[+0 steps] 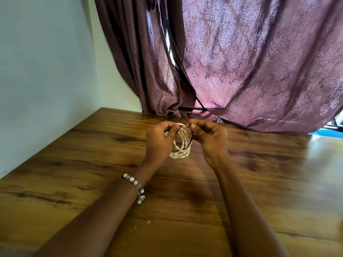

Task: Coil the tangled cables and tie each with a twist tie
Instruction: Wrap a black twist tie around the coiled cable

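Held above a wooden table [92, 164]: a coiled white cable [181, 145], gripped by left hand [159, 143] and right hand [207, 140]. Pinched between both, a thin dark twist tie [189, 144]. Behind, purple curtains [259, 62].

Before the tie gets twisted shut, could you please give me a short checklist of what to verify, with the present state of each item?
1. Cable is gathered into loops: ok. The white cable hangs as a coil between both hands.
2. Coil is held on both sides: ok. The left hand grips one side, the right hand the other.
3. Tie is in hand: ok. A thin dark tie runs along the coil, with an end at each hand.
4. Tie goes fully round the coil: cannot tell, the fingers hide it.
5. Loose cable ends are tucked in: cannot tell.
6. Room on the table to set the coil down: ok.
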`<state>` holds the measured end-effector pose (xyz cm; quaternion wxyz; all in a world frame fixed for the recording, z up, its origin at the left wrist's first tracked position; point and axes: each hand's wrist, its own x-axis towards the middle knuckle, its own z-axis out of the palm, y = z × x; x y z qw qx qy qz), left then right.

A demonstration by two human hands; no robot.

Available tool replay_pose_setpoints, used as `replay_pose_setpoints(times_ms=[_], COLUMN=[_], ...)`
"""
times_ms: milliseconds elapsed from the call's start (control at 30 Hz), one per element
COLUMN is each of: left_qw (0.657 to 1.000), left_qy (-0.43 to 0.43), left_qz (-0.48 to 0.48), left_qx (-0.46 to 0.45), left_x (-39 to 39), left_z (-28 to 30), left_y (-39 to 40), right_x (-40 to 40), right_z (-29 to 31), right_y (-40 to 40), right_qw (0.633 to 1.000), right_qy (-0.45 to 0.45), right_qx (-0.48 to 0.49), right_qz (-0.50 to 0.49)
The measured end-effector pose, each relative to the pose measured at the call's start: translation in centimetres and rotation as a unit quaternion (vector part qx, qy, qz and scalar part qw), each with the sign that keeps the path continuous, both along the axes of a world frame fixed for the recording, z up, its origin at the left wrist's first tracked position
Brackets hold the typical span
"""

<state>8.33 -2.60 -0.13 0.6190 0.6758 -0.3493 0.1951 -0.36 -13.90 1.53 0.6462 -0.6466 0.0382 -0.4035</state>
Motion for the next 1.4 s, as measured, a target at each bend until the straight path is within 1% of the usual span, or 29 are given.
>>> replay_pose_setpoints(times_ms=[167,300,433,500,600,733,867,967,1200,1400], left_qw=[1.0,1.0,1.0,0.999,0.999,0.999,0.996,0.995,0.993,0.992], left_qy=[0.006,0.011,-0.018,-0.019,-0.009,-0.048,-0.083,-0.098,-0.113,-0.123], left_qz=[0.004,-0.011,-0.017,-0.032,-0.045,-0.026,0.007,0.012,0.016,0.026], left_qx=[-0.002,-0.001,0.002,0.001,-0.006,0.002,0.006,0.005,0.009,0.006], left_x=[0.1,0.1,-0.5,-0.8,-1.0,-0.9,-0.6,-0.5,-0.4,-0.5], left_z=[-0.1,-0.1,0.2,0.3,0.4,0.5,0.4,0.3,0.2,0.3], left_y=[-0.1,-0.1,0.0,0.1,0.2,0.3,0.2,0.2,0.1,0.2], right_x=[0.1,0.0,0.2,0.4,0.7,0.7,0.6,0.5,0.2,0.1], right_z=[0.1,0.2,0.1,0.0,-0.3,-0.3,0.0,0.0,0.2,0.4], right_y=[0.2,-0.1,0.1,0.3,0.3,0.7,1.1,1.3,1.7,1.8], right_qw=[0.999,0.997,0.99,0.988,0.987,0.987,0.993,0.995,0.997,0.998], right_qy=[0.006,-0.003,0.011,0.021,0.027,0.017,0.001,-0.002,-0.024,-0.011], right_qx=[-0.035,-0.061,-0.124,-0.133,-0.126,-0.113,-0.064,-0.044,0.063,0.04], right_qz=[0.0,-0.038,-0.067,-0.073,-0.098,-0.112,-0.103,-0.093,-0.044,-0.043])
